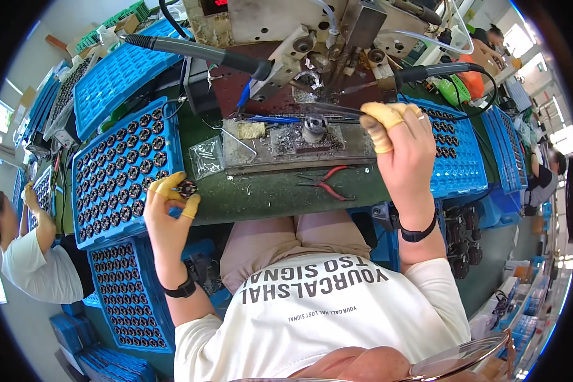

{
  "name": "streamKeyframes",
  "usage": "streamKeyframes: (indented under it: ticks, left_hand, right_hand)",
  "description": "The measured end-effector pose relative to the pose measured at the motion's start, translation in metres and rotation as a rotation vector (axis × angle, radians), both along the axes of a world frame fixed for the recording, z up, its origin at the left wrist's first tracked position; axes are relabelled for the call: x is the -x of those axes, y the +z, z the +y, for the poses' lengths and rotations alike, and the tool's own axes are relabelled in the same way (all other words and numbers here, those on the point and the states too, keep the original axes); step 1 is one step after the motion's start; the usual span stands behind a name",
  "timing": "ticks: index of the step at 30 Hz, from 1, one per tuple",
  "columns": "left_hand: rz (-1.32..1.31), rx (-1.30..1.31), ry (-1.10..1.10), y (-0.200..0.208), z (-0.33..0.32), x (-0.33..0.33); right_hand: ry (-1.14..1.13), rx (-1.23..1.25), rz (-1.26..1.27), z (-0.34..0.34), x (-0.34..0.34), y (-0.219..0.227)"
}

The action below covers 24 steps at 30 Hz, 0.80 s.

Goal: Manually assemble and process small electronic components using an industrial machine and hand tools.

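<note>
My left hand (169, 210), with yellow finger cots, pinches a small round dark motor part (186, 188) at the right edge of a blue tray (76, 191) filled with rows of similar parts. My right hand (404, 143), also in yellow finger cots, is raised over the bench's right side. Its closed fingers grip slim dark tweezers (337, 110), pointing left toward the machine. Just below their tips, a round metal holder (314, 129) stands on a grey metal base (248, 162) strewn with dark crumbs; whether a part sits in it is hard to tell.
Red-handled pliers (331, 184) lie on the green bench before the base. A soldering iron (204, 56) reaches in from each side of the machine (267, 22). A small clear bag (205, 157) lies left. Another blue tray (455, 169) stands right. A co-worker (35, 254) sits far left.
</note>
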State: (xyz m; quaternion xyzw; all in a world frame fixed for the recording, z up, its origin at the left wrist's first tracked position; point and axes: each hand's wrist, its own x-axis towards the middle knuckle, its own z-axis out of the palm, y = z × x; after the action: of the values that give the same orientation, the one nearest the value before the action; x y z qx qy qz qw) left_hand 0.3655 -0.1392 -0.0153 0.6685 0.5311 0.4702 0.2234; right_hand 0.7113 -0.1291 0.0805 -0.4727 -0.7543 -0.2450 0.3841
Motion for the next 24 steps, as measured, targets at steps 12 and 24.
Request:
streamKeyframes:
  ticks: [12, 24]
  left_hand:
    - [-0.093, -0.030, -0.047, -0.008, 0.000, 0.007]
    - [-0.113, -0.035, -0.029, -0.020, 0.014, -0.001]
  right_hand:
    - [-0.287, 0.220, 0.073, -0.022, -0.032, -0.022]
    - [0.181, 0.366, -0.226, -0.026, -0.033, -0.098]
